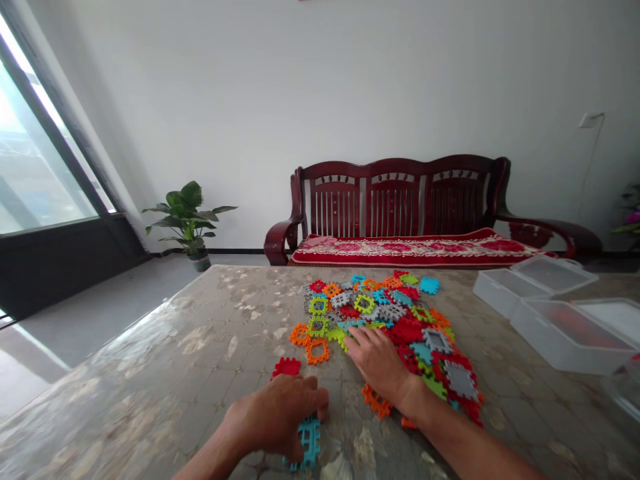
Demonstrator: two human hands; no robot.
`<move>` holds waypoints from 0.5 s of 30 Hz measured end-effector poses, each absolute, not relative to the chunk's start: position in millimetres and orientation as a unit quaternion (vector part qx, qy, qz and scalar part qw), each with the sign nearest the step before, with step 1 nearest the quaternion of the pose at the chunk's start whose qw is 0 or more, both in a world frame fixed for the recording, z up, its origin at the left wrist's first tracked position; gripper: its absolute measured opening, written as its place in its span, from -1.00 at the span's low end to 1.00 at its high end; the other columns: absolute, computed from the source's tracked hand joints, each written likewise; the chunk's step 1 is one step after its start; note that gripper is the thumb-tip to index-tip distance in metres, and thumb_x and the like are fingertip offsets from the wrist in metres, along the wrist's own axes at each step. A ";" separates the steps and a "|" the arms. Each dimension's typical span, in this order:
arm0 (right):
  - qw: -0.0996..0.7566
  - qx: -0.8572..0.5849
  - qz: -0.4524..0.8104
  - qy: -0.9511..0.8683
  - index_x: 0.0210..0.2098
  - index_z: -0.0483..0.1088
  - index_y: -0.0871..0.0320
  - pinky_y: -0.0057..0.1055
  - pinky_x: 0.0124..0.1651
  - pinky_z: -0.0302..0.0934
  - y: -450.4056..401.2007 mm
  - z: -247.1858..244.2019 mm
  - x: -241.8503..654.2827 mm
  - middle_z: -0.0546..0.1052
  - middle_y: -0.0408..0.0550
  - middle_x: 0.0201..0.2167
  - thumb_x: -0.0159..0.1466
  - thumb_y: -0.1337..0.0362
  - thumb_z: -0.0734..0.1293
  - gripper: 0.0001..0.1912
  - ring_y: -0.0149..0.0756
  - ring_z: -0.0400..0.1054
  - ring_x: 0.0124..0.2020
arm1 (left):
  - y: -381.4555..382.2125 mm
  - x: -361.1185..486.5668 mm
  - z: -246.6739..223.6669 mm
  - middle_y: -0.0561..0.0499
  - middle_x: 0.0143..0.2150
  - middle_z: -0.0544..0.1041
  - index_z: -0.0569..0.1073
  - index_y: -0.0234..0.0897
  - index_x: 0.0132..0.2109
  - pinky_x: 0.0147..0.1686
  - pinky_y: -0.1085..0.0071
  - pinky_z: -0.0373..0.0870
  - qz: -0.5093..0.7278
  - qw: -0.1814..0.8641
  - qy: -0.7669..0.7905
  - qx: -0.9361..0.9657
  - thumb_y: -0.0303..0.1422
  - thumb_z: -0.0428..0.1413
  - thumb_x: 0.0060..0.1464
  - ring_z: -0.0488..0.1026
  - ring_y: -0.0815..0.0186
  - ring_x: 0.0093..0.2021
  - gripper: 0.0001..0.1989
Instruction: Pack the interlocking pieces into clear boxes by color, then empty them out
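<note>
Near the front of the table, my left hand (280, 410) is closed around a blue notched plastic building piece (310, 440), with the thumb and fingers on its edges. Just beyond those knuckles lies a red notched piece (287, 367). My right hand (377, 360) rests with extended fingers on the near side of a heap of similar pieces. Its fingertips touch or hover over a lime-green piece (338, 339); the contact is partly hidden. Orange frame-shaped pieces (317, 351) lie between the two hands, and another orange piece (376, 401) is beside my right wrist.
Grey, red and blue pieces spread across the patterned tabletop (175, 353). Translucent plastic boxes (565, 340) with lids stand at the right. Behind the table are a dark red wooden bench (395, 200) and a potted plant (193, 220).
</note>
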State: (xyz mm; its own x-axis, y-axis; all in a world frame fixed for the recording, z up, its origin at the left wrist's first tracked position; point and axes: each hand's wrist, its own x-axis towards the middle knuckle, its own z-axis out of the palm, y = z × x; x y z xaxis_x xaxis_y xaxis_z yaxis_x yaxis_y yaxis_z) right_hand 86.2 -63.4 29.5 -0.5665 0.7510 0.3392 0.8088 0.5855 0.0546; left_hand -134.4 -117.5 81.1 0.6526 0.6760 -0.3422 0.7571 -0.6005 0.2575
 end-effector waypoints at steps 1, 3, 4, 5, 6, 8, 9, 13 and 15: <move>0.139 -0.448 -0.103 -0.877 -0.12 0.40 0.12 -0.24 -0.03 0.22 -62.6 30.0 86.2 0.50 0.06 -0.05 0.32 0.44 0.21 -0.79 -0.14 0.38 -0.04 | -116.4 -134.9 80.1 0.04 -0.14 0.47 0.44 -0.05 -0.08 -0.24 0.36 0.33 -0.105 0.195 0.402 0.889 -0.34 0.31 -0.23 0.45 0.12 -0.16 -0.52; 0.129 -0.464 -0.101 -0.871 -0.18 0.41 0.14 -0.28 -0.12 0.24 -60.6 30.2 87.3 0.52 0.05 -0.16 0.30 0.49 0.20 -0.79 -0.17 0.41 -0.15 | -114.4 -135.4 78.9 0.05 -0.16 0.48 0.44 -0.06 -0.09 -0.30 0.39 0.31 -0.107 0.202 0.406 0.885 -0.31 0.32 -0.25 0.45 0.14 -0.18 -0.53; 0.122 -0.474 -0.099 -0.867 -0.21 0.41 0.14 -0.30 -0.17 0.24 -59.5 29.9 88.3 0.53 0.04 -0.21 0.29 0.50 0.20 -0.79 -0.18 0.42 -0.20 | -113.7 -135.5 78.7 0.06 -0.18 0.48 0.44 -0.07 -0.10 -0.33 0.41 0.28 -0.106 0.206 0.410 0.882 -0.30 0.32 -0.26 0.45 0.15 -0.21 -0.53; 0.117 -0.483 -0.097 -0.862 -0.24 0.41 0.15 -0.31 -0.20 0.23 -58.5 29.5 89.5 0.53 0.03 -0.25 0.28 0.52 0.20 -0.78 -0.20 0.42 -0.24 | -113.2 -135.4 78.7 0.07 -0.20 0.48 0.44 -0.08 -0.12 -0.37 0.43 0.25 -0.105 0.210 0.413 0.880 -0.30 0.32 -0.27 0.45 0.18 -0.23 -0.53; 0.116 -0.491 -0.094 -0.858 -0.26 0.41 0.14 -0.33 -0.22 0.23 -57.8 29.2 90.8 0.52 0.02 -0.28 0.28 0.52 0.19 -0.78 -0.21 0.42 -0.26 | -112.5 -135.3 78.7 0.09 -0.23 0.49 0.44 -0.08 -0.13 -0.41 0.45 0.21 -0.104 0.215 0.417 0.877 -0.30 0.32 -0.27 0.44 0.20 -0.26 -0.55; 0.131 -0.502 -0.077 -0.852 -0.29 0.42 0.13 -0.36 -0.22 0.22 -57.4 29.5 93.0 0.52 0.00 -0.29 0.30 0.50 0.18 -0.77 -0.23 0.42 -0.26 | -109.6 -135.1 78.7 0.13 -0.30 0.49 0.45 -0.09 -0.18 -0.47 0.47 0.12 -0.097 0.224 0.427 0.871 -0.34 0.30 -0.24 0.41 0.26 -0.32 -0.62; 0.147 -0.504 -0.059 -0.849 -0.30 0.42 0.12 -0.37 -0.20 0.22 -57.6 30.8 93.9 0.53 -0.01 -0.29 0.31 0.48 0.17 -0.77 -0.24 0.43 -0.25 | -106.7 -134.9 78.5 0.15 -0.34 0.48 0.46 -0.10 -0.21 -0.49 0.48 0.08 -0.092 0.229 0.430 0.868 -0.36 0.28 -0.21 0.40 0.29 -0.34 -0.68; 0.248 -0.504 0.041 -0.826 -0.22 0.46 0.07 -0.41 -0.06 0.24 -57.4 46.9 98.5 0.56 -0.08 -0.17 0.36 0.35 0.17 -0.77 -0.29 0.43 -0.13 | -80.6 -132.9 79.2 0.17 -0.39 0.47 0.45 -0.17 -0.31 -0.46 0.50 0.11 -0.015 0.237 0.449 0.862 -0.47 0.17 -0.14 0.36 0.37 -0.37 -0.82; 0.287 -0.514 0.075 -0.805 -0.14 0.46 0.05 -0.39 0.01 0.24 -54.0 60.1 105.1 0.55 -0.09 -0.10 0.34 0.31 0.19 -0.77 -0.29 0.42 -0.06 | -62.4 -129.9 80.8 0.14 -0.33 0.49 0.45 -0.18 -0.27 -0.37 0.50 0.21 0.066 0.212 0.495 0.840 -0.47 0.15 -0.09 0.39 0.35 -0.31 -0.83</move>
State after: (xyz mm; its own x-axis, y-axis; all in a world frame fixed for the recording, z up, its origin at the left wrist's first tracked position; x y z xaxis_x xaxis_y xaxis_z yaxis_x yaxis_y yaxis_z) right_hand 105.1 -54.0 60.1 -0.3071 0.8707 0.3841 0.7844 0.4601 -0.4160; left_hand -129.9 -62.4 80.8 0.5013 0.8597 -0.0983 0.8034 -0.4202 0.4220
